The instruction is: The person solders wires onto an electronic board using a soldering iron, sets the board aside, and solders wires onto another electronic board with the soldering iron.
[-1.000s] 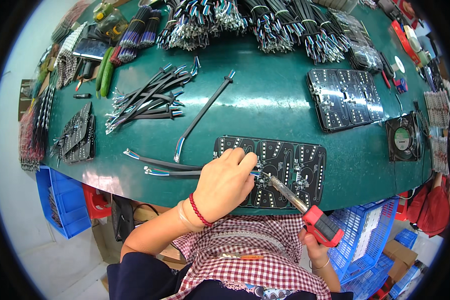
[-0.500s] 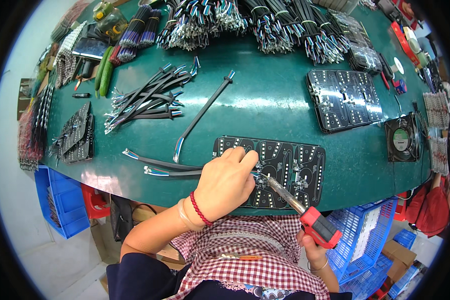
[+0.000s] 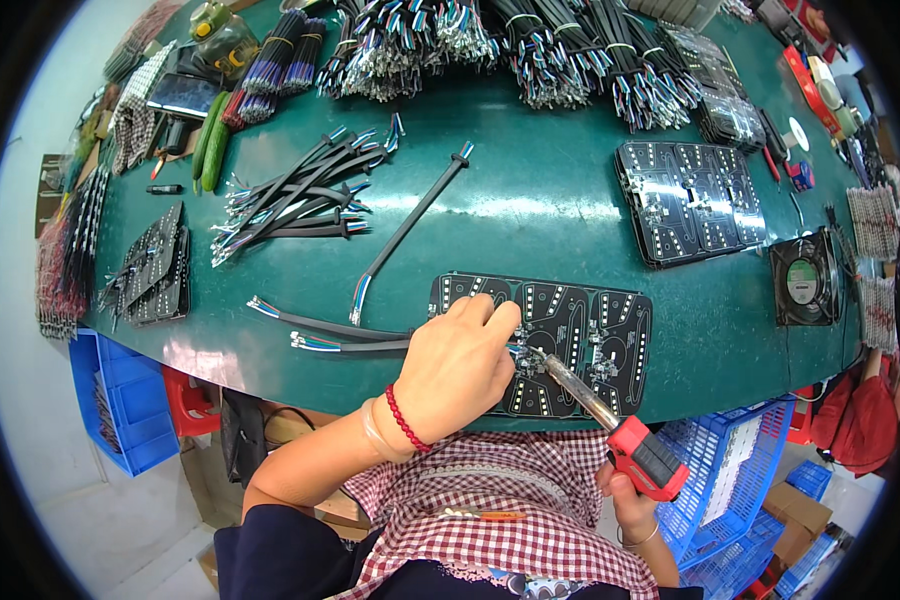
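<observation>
My left hand point(image 3: 460, 355) is closed over a black circuit board panel point(image 3: 625, 315) near the table's front edge. Its fingers pinch the wire ends of a black sleeved cable point(image 3: 370, 346) against the board; another cable point(image 3: 315, 322) runs under the same hand. My right hand point(image 3: 630, 505) is wrapped round the red and black handle of a soldering iron point(image 3: 645, 460). The iron slants up to the left, with its tip at the board's connector, just right of my left fingertips. Whether the tip touches the wires, I cannot tell.
Loose cables point(image 3: 300, 195) lie at the left, with a single cable point(image 3: 410, 230) beside them. Stacked boards point(image 3: 690, 200) and a fan point(image 3: 805, 280) are at the right. Bundled cables point(image 3: 410, 45) line the back. Blue crates point(image 3: 725, 475) stand below the table's edge.
The soldering iron's tip and handle have shifted slightly right and toward me. My left hand stays almost in place over the board, still pinching the wires.
</observation>
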`<action>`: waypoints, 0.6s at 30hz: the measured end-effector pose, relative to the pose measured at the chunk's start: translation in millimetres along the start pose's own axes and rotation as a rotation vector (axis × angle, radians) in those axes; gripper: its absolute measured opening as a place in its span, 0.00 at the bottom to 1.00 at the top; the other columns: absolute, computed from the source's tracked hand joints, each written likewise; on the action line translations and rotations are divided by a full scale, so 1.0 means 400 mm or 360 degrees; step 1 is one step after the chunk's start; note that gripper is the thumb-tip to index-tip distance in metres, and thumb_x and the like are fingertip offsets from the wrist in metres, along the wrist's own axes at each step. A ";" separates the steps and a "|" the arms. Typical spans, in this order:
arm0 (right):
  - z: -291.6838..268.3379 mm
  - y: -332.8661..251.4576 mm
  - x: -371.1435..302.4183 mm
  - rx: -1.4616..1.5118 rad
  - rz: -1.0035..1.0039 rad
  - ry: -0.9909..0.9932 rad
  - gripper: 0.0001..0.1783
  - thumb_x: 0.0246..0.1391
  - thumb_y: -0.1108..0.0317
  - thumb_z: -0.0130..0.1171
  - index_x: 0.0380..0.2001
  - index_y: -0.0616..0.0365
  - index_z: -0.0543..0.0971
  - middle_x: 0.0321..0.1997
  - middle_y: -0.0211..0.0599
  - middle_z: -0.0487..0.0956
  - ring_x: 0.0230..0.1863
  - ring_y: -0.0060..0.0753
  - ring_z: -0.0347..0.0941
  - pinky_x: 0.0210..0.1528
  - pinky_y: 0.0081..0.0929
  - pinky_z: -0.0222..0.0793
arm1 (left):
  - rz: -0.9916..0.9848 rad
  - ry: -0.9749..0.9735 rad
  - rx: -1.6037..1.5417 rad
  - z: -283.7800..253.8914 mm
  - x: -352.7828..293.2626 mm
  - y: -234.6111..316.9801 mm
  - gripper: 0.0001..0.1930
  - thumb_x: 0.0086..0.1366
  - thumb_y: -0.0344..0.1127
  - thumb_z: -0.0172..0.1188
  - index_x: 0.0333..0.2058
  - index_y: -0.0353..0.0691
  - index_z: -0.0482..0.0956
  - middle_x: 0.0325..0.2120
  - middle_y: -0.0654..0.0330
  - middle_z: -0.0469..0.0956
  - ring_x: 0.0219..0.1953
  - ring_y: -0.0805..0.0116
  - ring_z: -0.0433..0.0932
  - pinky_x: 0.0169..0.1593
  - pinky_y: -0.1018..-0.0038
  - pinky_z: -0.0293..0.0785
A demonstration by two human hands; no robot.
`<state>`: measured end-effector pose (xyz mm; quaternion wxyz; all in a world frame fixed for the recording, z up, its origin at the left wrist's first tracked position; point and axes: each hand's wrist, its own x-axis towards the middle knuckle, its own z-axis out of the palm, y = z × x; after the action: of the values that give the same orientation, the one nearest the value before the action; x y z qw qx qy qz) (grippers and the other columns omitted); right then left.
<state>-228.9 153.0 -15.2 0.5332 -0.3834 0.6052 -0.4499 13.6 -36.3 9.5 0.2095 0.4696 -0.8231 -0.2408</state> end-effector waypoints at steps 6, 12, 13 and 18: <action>0.001 0.004 -0.002 -0.0070 -0.0014 0.0024 0.16 0.49 0.60 0.65 0.28 0.65 0.77 0.23 0.32 0.75 0.23 0.23 0.69 0.26 0.22 0.65 | -0.0012 -0.0013 0.0000 -0.003 -0.001 0.002 0.10 0.48 0.26 0.58 0.30 0.37 0.66 0.26 0.54 0.67 0.31 0.53 0.71 0.31 0.60 0.69; 0.003 0.004 0.006 -0.0171 -0.0016 0.0002 0.16 0.49 0.59 0.64 0.27 0.63 0.77 0.24 0.34 0.75 0.24 0.25 0.69 0.27 0.24 0.65 | -0.0019 -0.0020 -0.0004 0.000 0.000 0.003 0.10 0.48 0.26 0.58 0.29 0.37 0.66 0.26 0.54 0.67 0.31 0.52 0.71 0.32 0.60 0.68; 0.003 0.002 0.007 -0.0172 -0.0016 0.0005 0.16 0.49 0.59 0.64 0.27 0.63 0.77 0.24 0.34 0.75 0.24 0.25 0.69 0.27 0.24 0.65 | -0.0021 -0.0023 -0.0001 0.000 -0.001 0.003 0.10 0.48 0.26 0.58 0.29 0.37 0.66 0.26 0.54 0.67 0.32 0.52 0.71 0.32 0.60 0.68; 0.005 0.009 0.006 -0.0176 -0.0034 0.0011 0.16 0.49 0.58 0.65 0.27 0.63 0.77 0.25 0.34 0.75 0.24 0.26 0.70 0.27 0.24 0.65 | -0.0029 -0.0025 -0.0001 0.000 -0.002 0.003 0.10 0.48 0.26 0.57 0.29 0.36 0.66 0.26 0.54 0.68 0.31 0.52 0.71 0.32 0.60 0.68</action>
<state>-227.1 151.6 -19.3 0.5042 -0.4171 0.6269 -0.4228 13.5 -35.1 10.1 0.2010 0.4752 -0.8204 -0.2466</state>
